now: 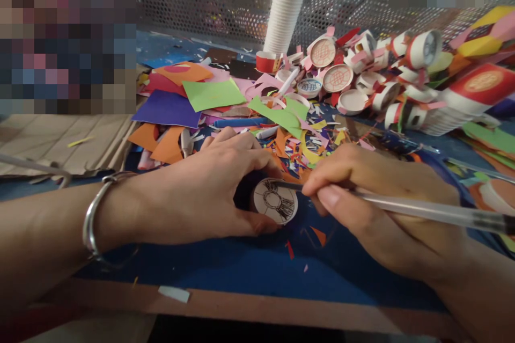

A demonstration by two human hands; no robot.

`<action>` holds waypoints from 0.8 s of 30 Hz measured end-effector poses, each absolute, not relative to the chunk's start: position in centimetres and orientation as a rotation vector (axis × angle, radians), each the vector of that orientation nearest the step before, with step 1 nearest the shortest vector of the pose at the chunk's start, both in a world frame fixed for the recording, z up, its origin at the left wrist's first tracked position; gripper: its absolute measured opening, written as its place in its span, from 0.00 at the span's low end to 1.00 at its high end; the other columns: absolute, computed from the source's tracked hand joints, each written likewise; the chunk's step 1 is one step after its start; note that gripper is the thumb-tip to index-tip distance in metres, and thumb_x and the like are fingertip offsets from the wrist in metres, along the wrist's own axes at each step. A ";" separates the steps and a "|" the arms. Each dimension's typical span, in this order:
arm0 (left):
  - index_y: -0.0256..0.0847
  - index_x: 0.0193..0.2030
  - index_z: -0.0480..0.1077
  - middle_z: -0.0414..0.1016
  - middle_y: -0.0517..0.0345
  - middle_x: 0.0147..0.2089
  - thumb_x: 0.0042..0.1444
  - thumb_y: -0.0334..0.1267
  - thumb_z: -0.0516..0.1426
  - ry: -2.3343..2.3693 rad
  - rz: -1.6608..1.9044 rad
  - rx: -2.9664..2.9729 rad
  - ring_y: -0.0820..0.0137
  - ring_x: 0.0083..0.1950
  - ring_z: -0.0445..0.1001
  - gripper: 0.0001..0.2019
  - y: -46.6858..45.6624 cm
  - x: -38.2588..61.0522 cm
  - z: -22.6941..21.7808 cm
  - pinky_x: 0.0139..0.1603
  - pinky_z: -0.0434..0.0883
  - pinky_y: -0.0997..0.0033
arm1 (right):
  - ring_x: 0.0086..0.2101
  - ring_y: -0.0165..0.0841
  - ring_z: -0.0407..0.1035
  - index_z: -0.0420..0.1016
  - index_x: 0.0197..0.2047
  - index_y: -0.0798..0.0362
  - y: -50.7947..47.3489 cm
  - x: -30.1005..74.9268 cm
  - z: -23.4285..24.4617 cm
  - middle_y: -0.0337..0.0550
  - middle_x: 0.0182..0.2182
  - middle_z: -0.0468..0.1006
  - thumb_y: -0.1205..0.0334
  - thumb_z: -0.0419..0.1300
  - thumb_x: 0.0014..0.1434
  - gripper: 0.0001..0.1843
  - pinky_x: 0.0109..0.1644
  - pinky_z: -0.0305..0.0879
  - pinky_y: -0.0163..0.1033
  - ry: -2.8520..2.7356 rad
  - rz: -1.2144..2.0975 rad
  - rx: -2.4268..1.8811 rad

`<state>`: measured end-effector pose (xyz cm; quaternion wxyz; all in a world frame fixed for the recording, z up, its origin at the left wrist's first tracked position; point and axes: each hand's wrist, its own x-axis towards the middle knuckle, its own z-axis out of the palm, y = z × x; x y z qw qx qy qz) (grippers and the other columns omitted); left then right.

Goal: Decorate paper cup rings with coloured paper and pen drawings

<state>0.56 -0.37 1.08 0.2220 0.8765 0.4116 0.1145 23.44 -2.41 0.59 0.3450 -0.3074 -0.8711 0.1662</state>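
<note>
A silver bracelet [93,219] sat on the wrist of the left hand [201,187], which lay on the blue table [225,270] with thumb and fingers closed around a small cup [276,202] turned on its side. The cup's round, pale base faced up and to the right. It carried black ink lines: a small ring at the middle, spokes running outward, and a dense fringe of strokes toward the lower right. Behind it lay bright paper scraps [213,93], and farther back stood a tall stack of cups [286,7]. The tip of a clear pen [402,206] met the base's upper edge, pinched in the right hand [374,214]. A pile of cut cups [362,74] lay at the far right.
</note>
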 end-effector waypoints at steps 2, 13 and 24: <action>0.53 0.51 0.77 0.72 0.59 0.49 0.50 0.48 0.68 1.156 0.310 2.427 0.58 0.55 0.68 0.20 -0.4 0.6 1.1 0.61 0.64 0.56 | 0.25 0.25 0.70 0.72 0.36 0.51 -2.4 23.4 0.5 0.34 0.27 0.75 0.74 0.55 0.64 0.10 0.31 0.66 0.32 -2.263 0.395 -0.830; 0.54 0.52 0.77 0.72 0.59 0.50 0.51 0.50 0.67 1.145 0.314 2.421 0.58 0.55 0.68 0.21 -0.4 0.3 0.9 0.58 0.65 0.58 | 0.23 0.29 0.71 0.72 0.37 0.48 -2.3 23.6 0.5 0.34 0.25 0.75 0.75 0.56 0.63 0.11 0.27 0.66 0.37 -2.248 0.408 -0.848; 0.53 0.52 0.76 0.72 0.59 0.49 0.52 0.49 0.68 1.128 0.315 2.441 0.59 0.54 0.68 0.20 -0.5 0.4 1.1 0.57 0.64 0.60 | 0.23 0.28 0.70 0.71 0.37 0.49 -2.4 23.6 0.6 0.35 0.26 0.75 0.74 0.56 0.63 0.10 0.30 0.68 0.35 -2.272 0.390 -0.801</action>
